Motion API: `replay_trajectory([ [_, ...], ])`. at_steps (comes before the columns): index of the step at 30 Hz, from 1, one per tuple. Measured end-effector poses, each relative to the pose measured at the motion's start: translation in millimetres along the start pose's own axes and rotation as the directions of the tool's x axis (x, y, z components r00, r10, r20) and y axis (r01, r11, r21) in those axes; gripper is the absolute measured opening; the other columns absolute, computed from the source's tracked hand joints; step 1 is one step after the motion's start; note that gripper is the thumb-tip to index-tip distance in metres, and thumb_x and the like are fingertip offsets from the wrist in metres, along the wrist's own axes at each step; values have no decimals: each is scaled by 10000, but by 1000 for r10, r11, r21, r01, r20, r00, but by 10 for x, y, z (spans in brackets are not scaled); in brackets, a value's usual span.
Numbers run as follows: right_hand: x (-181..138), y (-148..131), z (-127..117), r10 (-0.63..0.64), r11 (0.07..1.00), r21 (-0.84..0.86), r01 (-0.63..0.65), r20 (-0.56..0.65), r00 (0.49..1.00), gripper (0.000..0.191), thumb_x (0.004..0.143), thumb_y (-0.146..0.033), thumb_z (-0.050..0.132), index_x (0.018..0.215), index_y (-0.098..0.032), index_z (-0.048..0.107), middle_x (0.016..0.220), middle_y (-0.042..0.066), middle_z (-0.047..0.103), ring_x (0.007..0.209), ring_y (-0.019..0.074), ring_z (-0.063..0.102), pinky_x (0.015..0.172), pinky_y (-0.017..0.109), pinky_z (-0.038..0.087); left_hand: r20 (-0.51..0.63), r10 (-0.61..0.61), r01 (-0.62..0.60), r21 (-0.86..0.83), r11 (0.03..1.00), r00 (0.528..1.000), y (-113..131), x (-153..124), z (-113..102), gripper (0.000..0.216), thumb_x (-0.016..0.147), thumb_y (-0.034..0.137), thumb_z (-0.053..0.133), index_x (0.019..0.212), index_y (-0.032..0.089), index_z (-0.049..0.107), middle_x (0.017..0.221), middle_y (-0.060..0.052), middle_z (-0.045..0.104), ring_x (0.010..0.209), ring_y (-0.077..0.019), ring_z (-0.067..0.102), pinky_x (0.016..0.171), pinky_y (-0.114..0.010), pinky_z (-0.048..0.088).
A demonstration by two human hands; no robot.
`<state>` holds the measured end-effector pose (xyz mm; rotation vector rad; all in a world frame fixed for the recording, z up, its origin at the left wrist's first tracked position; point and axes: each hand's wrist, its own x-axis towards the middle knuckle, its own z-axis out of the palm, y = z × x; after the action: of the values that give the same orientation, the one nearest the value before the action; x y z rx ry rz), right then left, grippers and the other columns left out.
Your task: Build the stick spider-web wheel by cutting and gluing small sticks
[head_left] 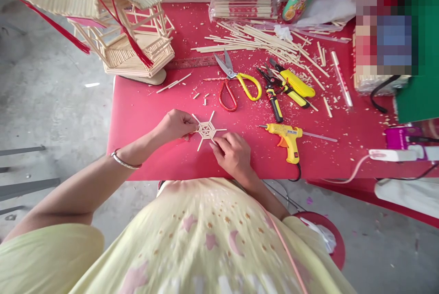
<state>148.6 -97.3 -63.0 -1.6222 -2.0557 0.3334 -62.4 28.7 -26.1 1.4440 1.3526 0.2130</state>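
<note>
A small six-armed wheel of thin wooden sticks (206, 130), with nested hexagons at its centre, is held near the table's front edge. My left hand (176, 125) pinches one of its arms from the left, thumb and forefinger together. From the lower right, the fingers of my right hand (233, 151) close on another arm. Just beyond lie a few short stick pieces (196, 96) and large scissors (229, 71) with one red and one yellow handle. A yellow glue gun (287, 138) with a clear glue stick rests to the right of my right hand.
A stick-built pavilion model (137, 51) with red tassels stands at the back left. Pliers (272, 93), a yellow utility knife (297, 81), loose sticks (260, 40) and a wrapped stick bundle (243, 9) lie farther back. A power strip (394, 155) sits at the right on the red table (137, 102).
</note>
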Motion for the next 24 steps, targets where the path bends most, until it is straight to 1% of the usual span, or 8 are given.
replay_trajectory([
  [7,2,5,10,-1,1000,1,1,1,1000,254,1039,-374,532,1080,-235,740,925,73,656,923,221,568,844,357,419,22,-8,9,-28,1000,1000,-12,42,-11,147,689,255,748,576,169,710,474,-39,630,370,-119,527,395,-221,378],
  [14,-3,10,20,9,1000,9,-9,16,1000,232,1026,-367,558,1089,-235,739,933,77,654,933,226,569,852,357,413,24,-65,67,-73,995,998,39,42,-2,193,669,248,796,525,167,697,472,-56,626,356,-127,527,384,-234,354],
  [18,0,8,17,4,1000,-1,-4,10,1000,239,1033,-369,544,1081,-238,738,921,73,651,920,225,567,846,357,414,14,-59,60,-78,995,998,60,26,12,206,682,254,784,522,166,689,459,-52,614,351,-126,525,385,-232,348],
  [24,1,5,13,-6,1000,-7,6,-6,1000,260,1043,-381,523,1075,-235,736,919,72,656,916,223,566,839,360,418,-1,-63,63,-61,996,998,28,33,29,220,687,292,781,531,168,688,463,-55,622,360,-136,553,383,-224,344],
])
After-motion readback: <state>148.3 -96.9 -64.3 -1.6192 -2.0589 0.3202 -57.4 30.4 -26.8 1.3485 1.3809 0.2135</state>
